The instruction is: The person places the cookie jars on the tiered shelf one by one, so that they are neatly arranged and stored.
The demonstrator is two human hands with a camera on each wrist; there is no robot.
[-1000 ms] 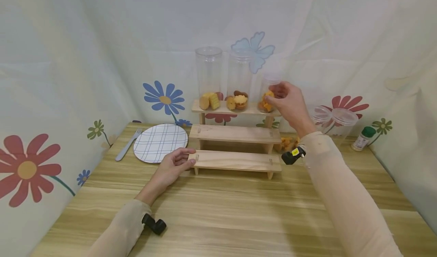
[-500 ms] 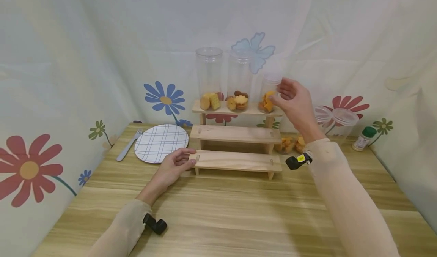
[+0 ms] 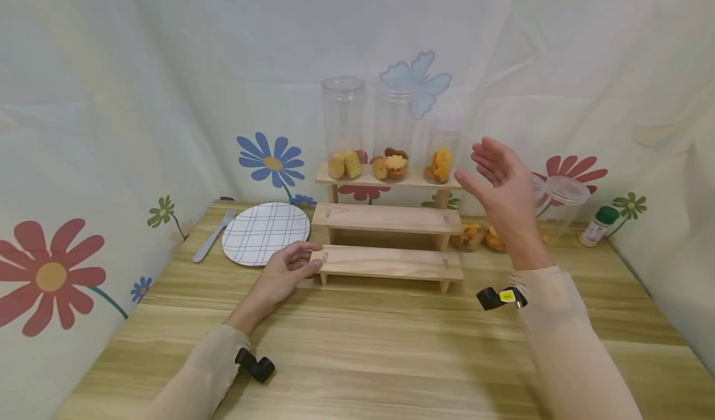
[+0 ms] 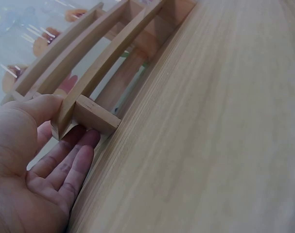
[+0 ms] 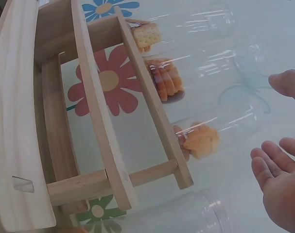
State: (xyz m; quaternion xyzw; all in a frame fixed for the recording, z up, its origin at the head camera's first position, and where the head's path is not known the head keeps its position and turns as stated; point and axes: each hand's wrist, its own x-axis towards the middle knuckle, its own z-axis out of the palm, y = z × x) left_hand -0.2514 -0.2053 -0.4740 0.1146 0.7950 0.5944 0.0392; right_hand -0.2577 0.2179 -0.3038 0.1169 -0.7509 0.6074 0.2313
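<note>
A three-tier wooden display rack stands at the back of the table. My left hand holds the left end of its lowest board; in the left wrist view the thumb lies against the board's edge and the fingers curl beneath it. On the top tier stand two tall clear jars, the left jar and the middle jar, and a shorter jar at the right, each with biscuits at the bottom. My right hand is just right of the short jar, apart from it, fingers extended and holding nothing.
Left of the rack lie a checked plate and a fork. To its right stand more clear jars with orange snacks, partly behind my right hand, and a green-capped shaker. A flower-printed curtain hangs behind.
My right hand has let go of the short jar and moved right and down, its fingers spreading. The short jar stays on the top tier. My left hand has kept its place.
</note>
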